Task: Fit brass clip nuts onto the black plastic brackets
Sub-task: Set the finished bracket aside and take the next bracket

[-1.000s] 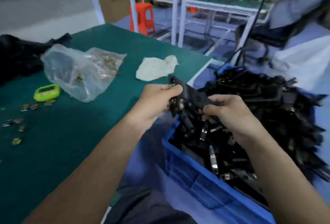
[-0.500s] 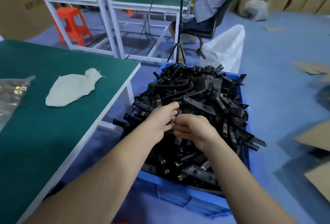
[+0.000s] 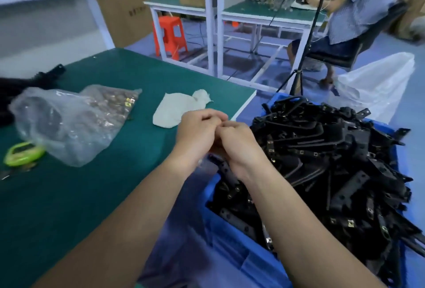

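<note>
— Fingers (image 3: pixel 211 116) curled in tight on both hands, see? Two hands, the left hand (image 3: pixel 197 136) and the right hand (image 3: pixel 238 144), are pressed knuckle to knuckle at the left edge of the blue crate (image 3: pixel 230 232), beside the green table (image 3: pixel 92 195).

— What are they gripping?

— Can't tell from where I stand. Whatever it is sits hidden inside the fists. One black strip (image 3: pixel 224 169) shows just below the wrists, but I can't say whether it is held or lies in the crate.

— How many brackets in there?

— Too many to count. One crate, one heap of black plastic brackets (image 3: pixel 333 149) piled above its rim, several with small brass clips showing on them. A second dark heap (image 3: pixel 20 85) lies at the far left edge of the table.

— And the loose nuts?

— One clear plastic bag (image 3: pixel 64 126) on the table, well left of the hands, with the brass clip nuts (image 3: pixel 117 101) bunched in its far corner. Blurred, so no number.

— Anything else on the table?

— One white cloth (image 3: pixel 172 113) just beyond the left hand, one lime-green gadget (image 3: pixel 21 153) right beside the bag.

— And behind?

— One orange stool (image 3: pixel 170 35), two green-topped benches (image 3: pixel 264 15), one seated person (image 3: pixel 358 12), one white sack (image 3: pixel 379 85) on the floor near the crate.
</note>
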Action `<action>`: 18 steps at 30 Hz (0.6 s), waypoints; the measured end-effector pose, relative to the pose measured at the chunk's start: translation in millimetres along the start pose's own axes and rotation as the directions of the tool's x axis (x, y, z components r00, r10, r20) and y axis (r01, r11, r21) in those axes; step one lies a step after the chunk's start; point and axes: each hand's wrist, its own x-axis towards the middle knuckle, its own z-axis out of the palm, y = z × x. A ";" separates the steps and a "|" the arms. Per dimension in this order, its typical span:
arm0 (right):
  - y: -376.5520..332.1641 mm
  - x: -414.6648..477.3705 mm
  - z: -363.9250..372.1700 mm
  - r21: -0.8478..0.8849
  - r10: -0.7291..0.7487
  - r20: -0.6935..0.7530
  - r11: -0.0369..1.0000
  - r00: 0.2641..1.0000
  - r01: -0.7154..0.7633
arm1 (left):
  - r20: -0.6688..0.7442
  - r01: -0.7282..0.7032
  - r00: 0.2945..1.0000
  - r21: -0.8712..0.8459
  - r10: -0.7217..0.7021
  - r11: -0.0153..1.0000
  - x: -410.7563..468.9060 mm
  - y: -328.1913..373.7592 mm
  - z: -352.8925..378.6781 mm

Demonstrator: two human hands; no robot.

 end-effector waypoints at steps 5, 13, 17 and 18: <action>-2.7 3.6 113.0 -0.116 -0.045 0.217 0.991 0.975 0.072 | -0.339 -0.097 0.936 0.021 0.098 0.995 -9.8 7.3 -105.7; 43.1 -19.4 297.0 -0.311 0.034 0.609 0.929 0.793 0.199 | -0.752 0.008 0.651 0.151 0.109 0.989 -58.4 -37.3 -278.9; 74.8 -24.5 359.6 -0.403 -0.005 0.723 0.809 0.691 0.428 | -0.801 0.260 0.585 0.331 0.125 0.907 -98.4 -76.1 -356.0; 79.1 -22.5 372.6 -0.431 -0.022 0.724 0.766 0.690 0.477 | -0.814 0.362 0.567 0.385 0.128 0.849 -108.1 -88.0 -373.0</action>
